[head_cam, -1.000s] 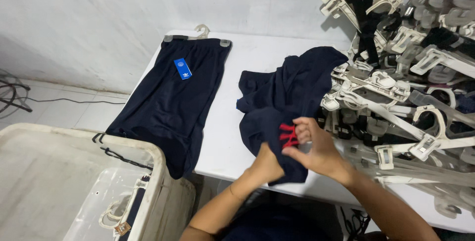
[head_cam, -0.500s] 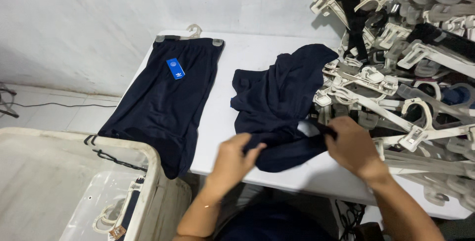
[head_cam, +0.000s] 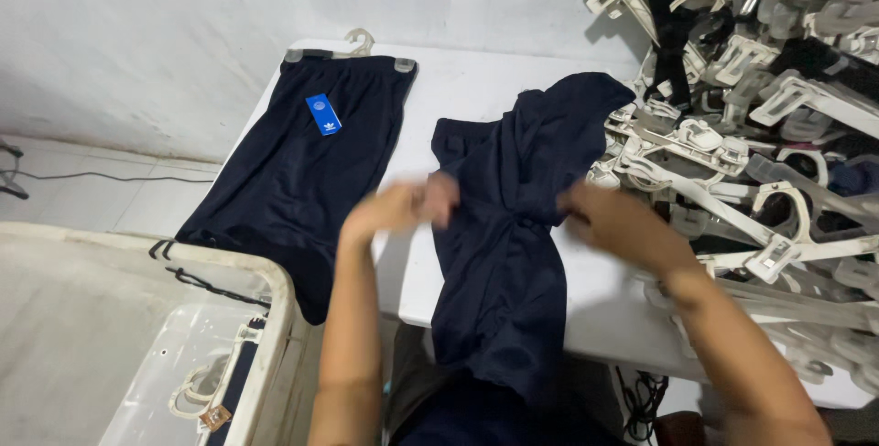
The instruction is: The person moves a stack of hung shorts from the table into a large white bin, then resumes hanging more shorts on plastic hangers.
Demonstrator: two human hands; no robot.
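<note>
A loose dark navy garment lies on the white table, its lower part hanging over the front edge. My left hand grips its left edge, motion-blurred. My right hand holds its right side, near the heap of hangers. Another navy garment with a blue tag lies flat at the table's left on a clip hanger.
A big tangled heap of white and grey plastic hangers fills the table's right side. A whitish plastic tub stands at lower left, holding a hanger and a dark item. A white wall runs behind; a cable lies on the floor at left.
My hands have moved apart and up from a bunched spot at the table's front, spreading the loose navy garment so it now hangs long over the edge.
</note>
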